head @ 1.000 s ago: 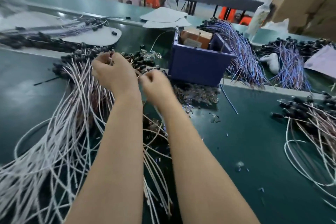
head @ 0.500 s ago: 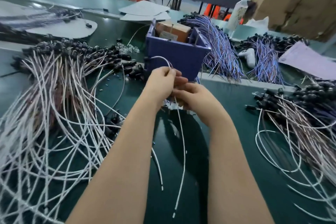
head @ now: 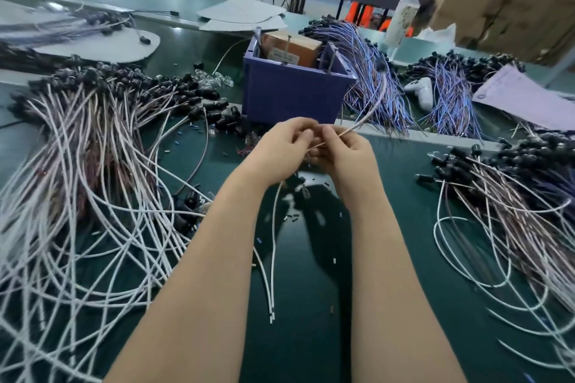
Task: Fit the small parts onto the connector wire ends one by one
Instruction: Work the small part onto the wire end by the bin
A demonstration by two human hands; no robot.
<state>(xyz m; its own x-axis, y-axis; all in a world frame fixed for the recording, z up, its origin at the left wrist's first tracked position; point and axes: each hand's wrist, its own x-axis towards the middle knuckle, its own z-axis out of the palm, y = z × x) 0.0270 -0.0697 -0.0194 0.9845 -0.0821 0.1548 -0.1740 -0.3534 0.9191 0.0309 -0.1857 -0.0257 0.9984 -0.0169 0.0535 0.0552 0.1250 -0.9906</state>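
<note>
One connector wire (head: 357,124) is held just in front of the purple bin (head: 292,96), above the dark green counter (head: 311,336). Its pinkish length arcs up & right past the bin's front corner to a black connector head (head: 380,65). Two white tails (head: 273,258), apparently of the same wire, hang from under the hands toward the viewer.

The left hand (head: 281,146) has its fingers curled and pinches the wire's end. The right hand (head: 345,155), touching or nearly touching it, pinches the same wire betw. thumb & finger. Whether a small part sits at the fingertips is too small to tell.

Loose small parts (head: 292,218), tiny dark & pale bits, lie scattered on the counter in front of the bin, below the hands.

Progress, as a judgement: mid-job, one fitting in hand. A very large pile (head: 93,165) of white & pink wires w/ black heads lies left of the bin. A smaller pile (head: 513,196) of the same kind lies right of it. Prob. one is waiting stock and the other is finished, but which is which can't be told. If the large one is waiting, most of the work is left.

Behind & right of the bin lie blue-violet wire bundles (head: 370,81). A cardboard box (head: 289,48) sits inside the bin.
</note>
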